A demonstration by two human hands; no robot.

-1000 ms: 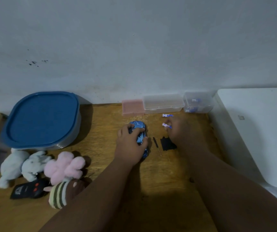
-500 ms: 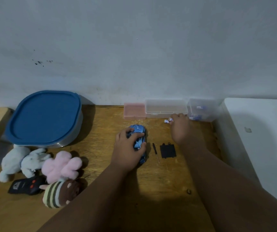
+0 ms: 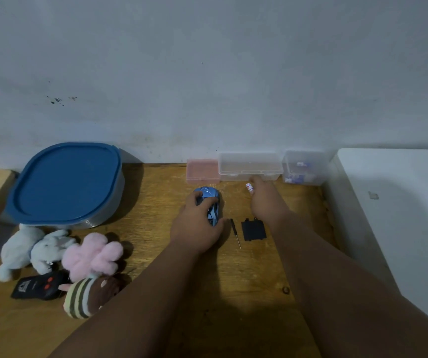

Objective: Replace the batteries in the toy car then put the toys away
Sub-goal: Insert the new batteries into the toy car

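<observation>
Blue plastic toy car (image 3: 209,202), frame centre on the wooden table (image 3: 151,202): left grip (image 3: 197,226) clasped over it; right grip (image 3: 266,200) pinching a small white battery (image 3: 249,187) just before the clear oblong box (image 3: 250,166). Risk: the thinly held battery may slip and roll. Slim black screwdriver (image 3: 235,232) and black battery cover (image 3: 253,229) lie loose between the forearms, easily knocked.

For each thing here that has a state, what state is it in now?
car: on the table, gripped by left hand
battery: pinched by right hand
cover: off the car, flat on table
screwdriver: lying loose
tub: lid on
clear case: closed
</observation>
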